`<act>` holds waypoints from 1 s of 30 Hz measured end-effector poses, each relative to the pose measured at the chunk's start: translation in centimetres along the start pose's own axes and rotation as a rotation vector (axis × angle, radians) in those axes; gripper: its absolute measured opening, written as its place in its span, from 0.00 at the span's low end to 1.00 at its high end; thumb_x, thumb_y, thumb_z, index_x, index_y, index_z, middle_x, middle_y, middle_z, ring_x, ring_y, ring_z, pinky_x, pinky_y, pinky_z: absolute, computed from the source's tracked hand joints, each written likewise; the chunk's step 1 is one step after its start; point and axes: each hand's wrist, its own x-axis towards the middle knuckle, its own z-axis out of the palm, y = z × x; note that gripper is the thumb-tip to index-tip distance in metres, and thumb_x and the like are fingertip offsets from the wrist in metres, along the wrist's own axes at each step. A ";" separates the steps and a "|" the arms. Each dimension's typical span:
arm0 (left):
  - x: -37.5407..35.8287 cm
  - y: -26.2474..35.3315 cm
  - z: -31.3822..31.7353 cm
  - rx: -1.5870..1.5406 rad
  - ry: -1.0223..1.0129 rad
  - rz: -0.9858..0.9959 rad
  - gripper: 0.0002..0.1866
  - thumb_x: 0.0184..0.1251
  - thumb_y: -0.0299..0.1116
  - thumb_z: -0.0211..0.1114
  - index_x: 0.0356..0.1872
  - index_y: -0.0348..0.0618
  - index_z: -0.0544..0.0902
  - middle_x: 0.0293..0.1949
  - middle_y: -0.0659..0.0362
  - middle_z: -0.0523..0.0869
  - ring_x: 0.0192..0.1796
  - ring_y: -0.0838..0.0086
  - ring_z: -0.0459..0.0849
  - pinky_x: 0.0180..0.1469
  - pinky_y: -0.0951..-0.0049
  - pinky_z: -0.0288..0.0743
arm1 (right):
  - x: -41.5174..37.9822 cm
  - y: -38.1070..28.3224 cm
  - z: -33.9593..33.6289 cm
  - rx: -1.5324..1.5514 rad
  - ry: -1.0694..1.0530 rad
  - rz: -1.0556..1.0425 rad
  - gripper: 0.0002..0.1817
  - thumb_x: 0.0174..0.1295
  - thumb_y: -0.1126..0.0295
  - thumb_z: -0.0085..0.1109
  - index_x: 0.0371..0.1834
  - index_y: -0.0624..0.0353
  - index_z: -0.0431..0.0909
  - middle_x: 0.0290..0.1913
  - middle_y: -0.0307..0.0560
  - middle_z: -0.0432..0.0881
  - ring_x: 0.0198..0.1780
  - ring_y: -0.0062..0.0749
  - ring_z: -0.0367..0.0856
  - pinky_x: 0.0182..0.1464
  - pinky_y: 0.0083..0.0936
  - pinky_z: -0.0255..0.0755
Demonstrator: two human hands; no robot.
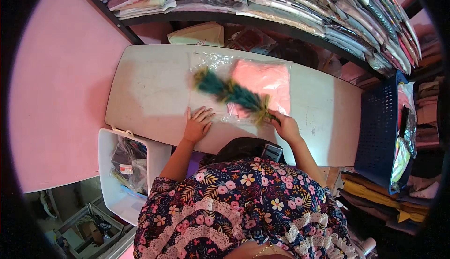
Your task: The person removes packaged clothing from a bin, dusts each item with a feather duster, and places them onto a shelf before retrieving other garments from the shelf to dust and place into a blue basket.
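Note:
My right hand (285,127) is closed around the handle end of a fluffy green and yellow duster (229,92). The duster reaches up and to the left, blurred by motion, across a clear plastic bag. Inside the bag, on its right side, lies a folded pink garment (265,82); the duster covers its lower left part. The bag's left part (213,61) is flat and see-through. My left hand (199,124) rests flat with its fingers out on the white table (150,88), close to the bag's lower left edge.
A shelf of bagged folded clothes (281,6) runs above the table's far side. A white bin (154,160) with bagged items stands at the lower left. A blue basket (378,123) with plastic packets is at the right, beside stacked fabrics (375,193).

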 end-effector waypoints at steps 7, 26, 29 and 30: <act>0.5 0.5 1.0 -0.034 0.014 0.002 0.20 0.58 0.34 0.62 0.54 0.59 0.80 0.60 0.66 0.76 0.66 0.67 0.69 0.69 0.42 0.44 | 1.8 -0.3 0.7 0.013 0.050 -0.334 0.19 0.57 0.68 0.56 0.54 0.50 0.75 0.41 0.54 0.83 0.42 0.50 0.82 0.45 0.42 0.75; 1.4 1.0 0.7 -0.063 0.016 -0.021 0.19 0.59 0.33 0.61 0.53 0.56 0.81 0.60 0.65 0.76 0.67 0.65 0.68 0.69 0.41 0.45 | -1.4 1.7 -6.8 -0.197 0.473 0.402 0.16 0.62 0.66 0.53 0.53 0.47 0.75 0.32 0.61 0.82 0.34 0.56 0.81 0.36 0.47 0.74; 1.1 0.7 0.9 -0.040 0.039 -0.025 0.18 0.58 0.34 0.63 0.52 0.58 0.81 0.59 0.67 0.77 0.67 0.68 0.68 0.68 0.42 0.47 | -3.2 0.9 -5.9 -0.102 0.397 0.206 0.16 0.61 0.66 0.54 0.53 0.45 0.75 0.32 0.59 0.82 0.34 0.56 0.81 0.37 0.47 0.74; 1.0 0.7 0.8 -0.040 0.037 -0.021 0.18 0.58 0.34 0.63 0.52 0.58 0.81 0.59 0.67 0.77 0.67 0.68 0.68 0.68 0.42 0.47 | -3.7 0.7 -5.3 -0.034 0.353 0.055 0.16 0.61 0.66 0.54 0.53 0.44 0.75 0.32 0.58 0.82 0.34 0.56 0.81 0.37 0.47 0.74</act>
